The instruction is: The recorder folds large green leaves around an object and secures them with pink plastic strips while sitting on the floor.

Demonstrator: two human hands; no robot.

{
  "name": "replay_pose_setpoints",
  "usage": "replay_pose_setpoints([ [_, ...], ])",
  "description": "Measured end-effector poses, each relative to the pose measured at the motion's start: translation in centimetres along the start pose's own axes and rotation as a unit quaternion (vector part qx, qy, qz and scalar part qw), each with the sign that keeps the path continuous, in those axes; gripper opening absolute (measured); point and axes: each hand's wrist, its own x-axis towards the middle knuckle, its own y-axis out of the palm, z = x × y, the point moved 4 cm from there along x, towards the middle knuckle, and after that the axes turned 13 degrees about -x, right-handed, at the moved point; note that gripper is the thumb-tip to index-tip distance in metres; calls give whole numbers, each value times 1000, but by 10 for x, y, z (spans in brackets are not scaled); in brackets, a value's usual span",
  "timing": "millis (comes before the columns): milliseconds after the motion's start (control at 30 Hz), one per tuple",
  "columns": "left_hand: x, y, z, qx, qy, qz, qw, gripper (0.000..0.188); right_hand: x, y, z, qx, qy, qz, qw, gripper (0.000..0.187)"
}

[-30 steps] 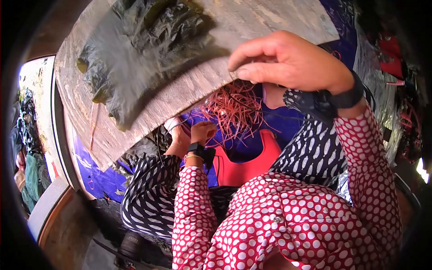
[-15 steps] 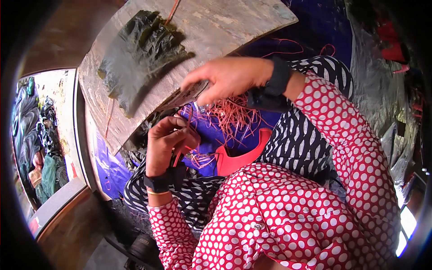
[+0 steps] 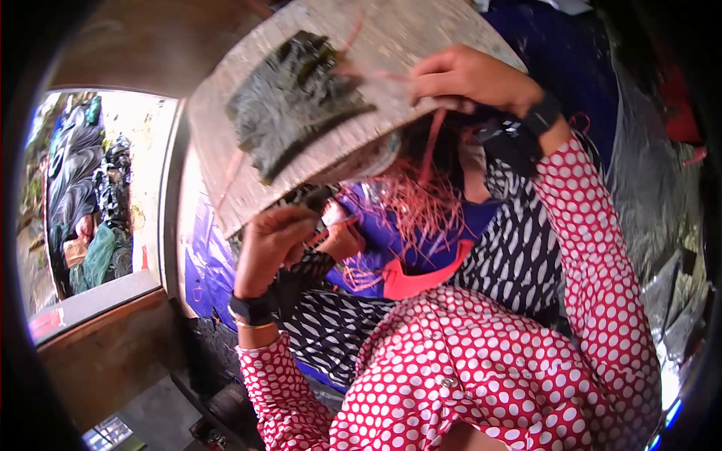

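Note:
A flat, wrinkled stack of dark green leaf-like sheets (image 3: 301, 105) lies on a worn wooden board (image 3: 432, 30). My right hand (image 3: 477, 79) is at the board's right edge, fingers closed round a pink strip (image 3: 433, 143). One part hangs below the hand, and a blurred part stretches over the board toward the stack. My left hand (image 3: 272, 244) is by the board's near left edge with its fingertips pinched together. What lies between them, if anything, cannot be made out.
A tangle of pink strips (image 3: 425, 214) rests on blue sheeting (image 3: 481, 225) beneath the board's near edge. Beside it is a curved red plastic piece (image 3: 421, 282), close to my lap. Dark bundles (image 3: 79, 158) show through the opening at the left.
My right hand has moved from above the board's near edge to the right and away, with a pink strip now showing in it. The view has shifted, and my left hand stays near the board's left corner.

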Motion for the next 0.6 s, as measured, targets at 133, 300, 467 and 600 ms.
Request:
replay_pose_setpoints([
  [133,24,-48,39,229,161,-3,960,19,-13,-17,-10,-40,31,-20,999,25],
  [300,67,-85,-2,47,175,-220,958,21,-2,-3,0,-1,35,16,999,27],
  [467,76,-103,-10,-58,179,-221,957,23,1,-27,-6,67,-20,-83,994,33],
  [600,67,-125,9,-54,182,-281,941,23,3,-23,6,87,-43,-65,993,36],
])
